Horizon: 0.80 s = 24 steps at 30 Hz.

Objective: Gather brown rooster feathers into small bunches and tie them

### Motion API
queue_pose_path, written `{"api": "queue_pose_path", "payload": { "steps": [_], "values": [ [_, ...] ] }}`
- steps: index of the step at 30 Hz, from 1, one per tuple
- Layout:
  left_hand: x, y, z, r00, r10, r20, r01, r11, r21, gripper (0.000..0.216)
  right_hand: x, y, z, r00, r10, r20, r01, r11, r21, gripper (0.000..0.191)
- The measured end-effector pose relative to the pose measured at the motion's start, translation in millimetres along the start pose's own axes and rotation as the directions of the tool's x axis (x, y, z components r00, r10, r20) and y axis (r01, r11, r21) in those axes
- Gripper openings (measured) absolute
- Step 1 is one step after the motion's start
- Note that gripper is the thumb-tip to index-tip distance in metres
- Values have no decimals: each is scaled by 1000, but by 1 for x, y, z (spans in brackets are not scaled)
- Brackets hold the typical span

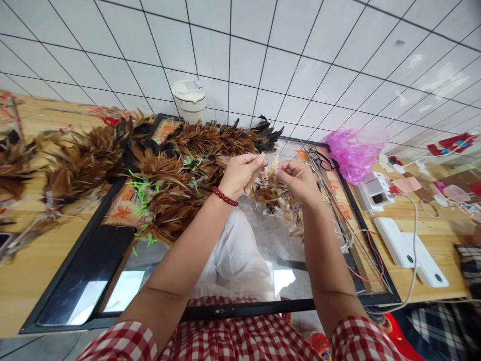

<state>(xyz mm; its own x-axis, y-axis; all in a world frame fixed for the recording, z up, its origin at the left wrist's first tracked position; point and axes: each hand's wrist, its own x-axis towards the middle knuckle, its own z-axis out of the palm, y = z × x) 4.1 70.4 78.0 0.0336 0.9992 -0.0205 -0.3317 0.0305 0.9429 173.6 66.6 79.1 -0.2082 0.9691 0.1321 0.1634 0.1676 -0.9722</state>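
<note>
My left hand (pixel 243 173), a dark red bead bracelet at its wrist, has thumb and fingertips pinched on a small pale feather (pixel 262 157). Close to its right, my right hand (pixel 296 178) pinches another pale feather (pixel 275 161). Below the fingers lies a loose heap of brown and cream feathers (pixel 274 200) on the glass. Bundles of long brown feathers (pixel 169 205), some tied with bright green strips (pixel 141 193), spread left of my left hand. Behind them is a row of brown feathers with black tips (pixel 221 138).
A black-framed glass panel (pixel 361 205) rests across the wooden table (pixel 406 220). On or beside it are a black phone (pixel 88 271), glasses (pixel 322 158), a pink plastic bag (pixel 353 150), white power banks (pixel 409 250) and a lidded white cup (pixel 190 100). Another person's plaid sleeve (pixel 468 265) shows at right.
</note>
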Motion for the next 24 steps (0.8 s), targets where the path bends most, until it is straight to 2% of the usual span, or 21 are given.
{"api": "queue_pose_path", "payload": {
  "steps": [4, 8, 11, 13, 18, 21, 24],
  "values": [
    [0, -5, 3, 999, 45, -25, -44, 998, 41, 25, -5, -7, 10, 1000, -25, -10, 23, 989, -149, 15],
    [-3, -6, 6, 998, 58, -19, -55, 988, 147, 25, -9, -13, 19, 995, -38, -93, 8, 953, -304, 7],
    [-6, -4, 10, 996, 93, -6, -89, 973, 212, 21, -12, -18, 22, 987, -68, -145, 1, 908, -418, 8],
    [-7, -5, 11, 994, 111, -6, -106, 965, 241, 20, -14, -22, 22, 990, -64, -127, 0, 893, -451, 12],
    [-4, -10, 10, 995, 95, -2, -93, 974, 207, 21, -17, -23, 15, 998, -57, -26, 43, 923, -383, 23],
    [-3, -10, 9, 995, 98, 8, -98, 976, 195, 21, -13, -17, 14, 991, -101, -90, 78, 969, -234, 30],
    [-5, -7, 10, 993, 116, 13, -116, 970, 213, 20, -8, -13, 15, 984, -119, -130, 103, 987, -126, 27]
  ]
}}
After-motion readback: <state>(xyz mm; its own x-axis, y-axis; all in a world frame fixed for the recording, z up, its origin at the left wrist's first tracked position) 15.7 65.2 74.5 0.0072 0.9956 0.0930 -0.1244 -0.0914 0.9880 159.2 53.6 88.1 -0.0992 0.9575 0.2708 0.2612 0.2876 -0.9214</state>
